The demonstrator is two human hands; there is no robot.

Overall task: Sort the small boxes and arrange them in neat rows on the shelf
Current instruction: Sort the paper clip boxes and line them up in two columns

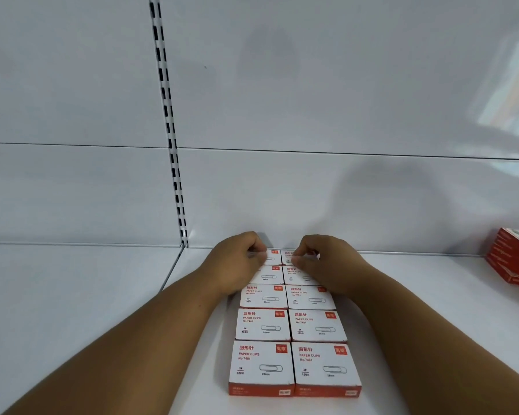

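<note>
White panelling fills the background, split by a slotted upright (170, 127) that runs down to the shelf (81, 295) well to the left of the left hand (240, 262). On that white shelf, two columns of paper clip boxes (291, 324) are laid flat, side by side and touching, five deep from the back panel to the shelf's front; most of the block lies between and beneath the two forearms, nearer the viewer than the hands. Far off beyond the right hand (318, 262), at the shelf's end, a stack of red boxes (513, 259) is seen, well apart from the rows and seemingly not yet sorted.

Both hands are held at the back of the block, against the rear panel. The left hand is curled with its fingertips closed on the rearmost left box (273, 256), and the right hand is likewise curled, pinching the rearmost right box (288, 256) at its inner edge. Whether the two boxes are being lifted or merely pressed square cannot be told.

The step in hand is judged to be the seating and squaring of the last pair at the back of the rows. Next, these two boxes would need to be let go flush with their neighbours, and further stock from the red stack would probably have to be fetched to start another row beside this one.
</note>
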